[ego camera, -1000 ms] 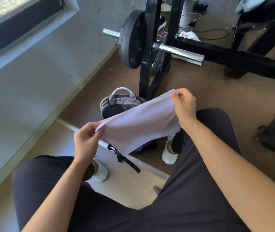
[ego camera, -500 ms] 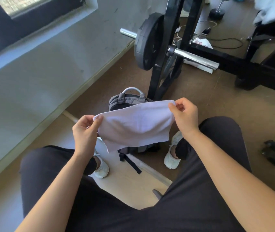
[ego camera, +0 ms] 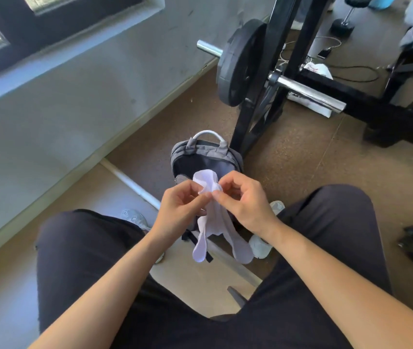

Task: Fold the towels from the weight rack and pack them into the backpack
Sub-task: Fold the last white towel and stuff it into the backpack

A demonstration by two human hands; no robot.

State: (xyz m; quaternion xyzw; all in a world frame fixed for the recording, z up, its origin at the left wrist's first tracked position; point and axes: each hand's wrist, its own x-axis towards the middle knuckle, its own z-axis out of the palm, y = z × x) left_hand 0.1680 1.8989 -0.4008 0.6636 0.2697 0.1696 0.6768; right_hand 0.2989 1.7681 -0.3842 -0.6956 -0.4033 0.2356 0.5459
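From the head view, your left hand (ego camera: 181, 210) and right hand (ego camera: 245, 205) meet just in front of the grey fabric backpack with a white top handle (ego camera: 206, 157), which stands open on the brown floor (ego camera: 301, 172) at the foot of the black steel weight rack (ego camera: 258, 117). Both sets of fingers are pressed together at the tips, pinching the gathered top edge of the thin white cloth towel (ego camera: 215, 217); your two pinches almost touch each other. The towel hangs down from them with its long axis vertical, and its two lower lobes dangle apart, toward you from the backpack's mouth. So the cloth lies below your fingers and the backpack's opening lies just beyond them. Neither hand is clearly nearer to it. This looks like a half-fold, with the corners brought together. The loose lower ends probably need squaring before the towel goes forward into the backpack.
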